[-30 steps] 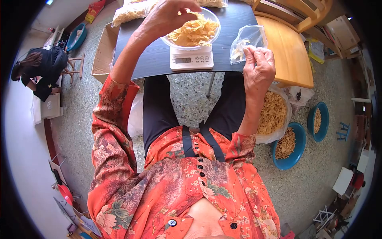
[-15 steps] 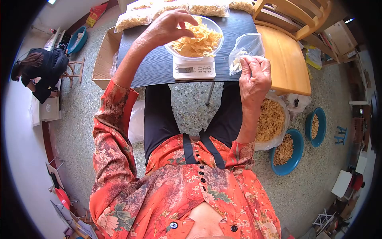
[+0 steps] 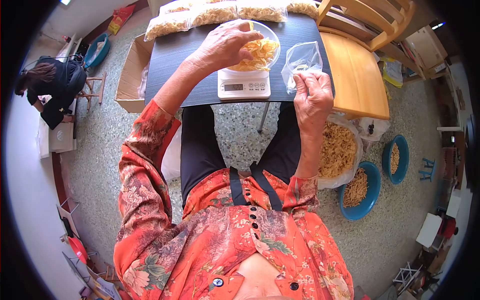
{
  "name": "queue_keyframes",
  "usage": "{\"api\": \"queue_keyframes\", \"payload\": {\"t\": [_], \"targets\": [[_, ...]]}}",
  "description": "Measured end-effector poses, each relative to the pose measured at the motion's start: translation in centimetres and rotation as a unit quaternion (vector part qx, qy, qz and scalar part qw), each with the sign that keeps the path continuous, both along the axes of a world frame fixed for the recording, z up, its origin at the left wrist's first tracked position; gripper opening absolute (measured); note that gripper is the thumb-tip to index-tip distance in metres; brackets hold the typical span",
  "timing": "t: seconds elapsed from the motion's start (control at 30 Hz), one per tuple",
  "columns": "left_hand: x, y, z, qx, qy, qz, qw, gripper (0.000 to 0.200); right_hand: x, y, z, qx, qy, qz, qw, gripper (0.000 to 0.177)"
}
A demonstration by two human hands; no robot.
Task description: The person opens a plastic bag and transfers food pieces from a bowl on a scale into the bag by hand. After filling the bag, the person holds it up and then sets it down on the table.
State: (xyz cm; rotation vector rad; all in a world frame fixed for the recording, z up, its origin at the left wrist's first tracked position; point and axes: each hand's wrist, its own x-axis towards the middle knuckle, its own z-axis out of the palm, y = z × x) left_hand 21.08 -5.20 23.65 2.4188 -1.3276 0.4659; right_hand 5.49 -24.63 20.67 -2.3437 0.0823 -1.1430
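My left hand (image 3: pixel 226 46) is over the left side of a clear plastic bowl (image 3: pixel 276 41), its thumb and fingers apart and curved at the pale yellow dried flakes (image 3: pixel 262 52) inside. Whether the fingertips touch the flakes is hard to tell. Under the bowl is a white digital scale (image 3: pixel 245 89); its display is too small to read surely. On the right, my right hand (image 3: pixel 315 95) pinches the lower edge of a small clear plastic bag (image 3: pixel 306 52), with something whitish near the fingertips.
Several filled clear bags (image 3: pixel 215 14) line the back of the dark table (image 3: pixel 185 75). A wooden chair (image 3: pixel 357 75) adjoins its right side. Below stand a lined tub of flakes (image 3: pixel 340 150) and blue basins (image 3: pixel 361 205). A cardboard box (image 3: pixel 131 75) is left; another person (image 3: pixel 57 85) sits beyond.
My left hand has moved down and right, lower over the bowl's flakes. My right hand has shifted slightly left with the plastic bag.
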Motion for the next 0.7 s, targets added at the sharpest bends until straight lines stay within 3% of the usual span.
{"api": "queue_keyframes", "payload": {"t": [0.27, 0.37, 0.53, 0.6, 0.7], "targets": [[0.8, -0.7, -0.3, -0.019, 0.007, 0.003, 1.0, 0.016, -0.1, 0.0, -0.1, 0.016, -0.001, 0.002, 1.0, 0.014], [1.0, -0.5, -0.3, -0.092, 0.004, 0.003, 0.996, 0.012, -0.2, 0.1, 0.1, 0.022, 0.004, 0.003, 1.0, 0.014], [1.3, -0.1, 0.7, -0.177, 0.142, 0.059, 0.972, 0.013, -0.1, -0.2, -0.1, 0.017, 0.008, -0.002, 1.0, 0.014], [2.0, 0.3, 0.3, -0.221, 0.129, 0.025, 0.966, 0.013, -0.1, -0.3, -0.2, 0.009, 0.002, 0.0, 1.0, 0.014], [2.6, 0.9, 0.3, -0.322, 0.338, 0.054, 0.883, 0.021, -0.1, -0.2, -0.1, 0.021, 0.002, -0.001, 1.0, 0.014]]}}
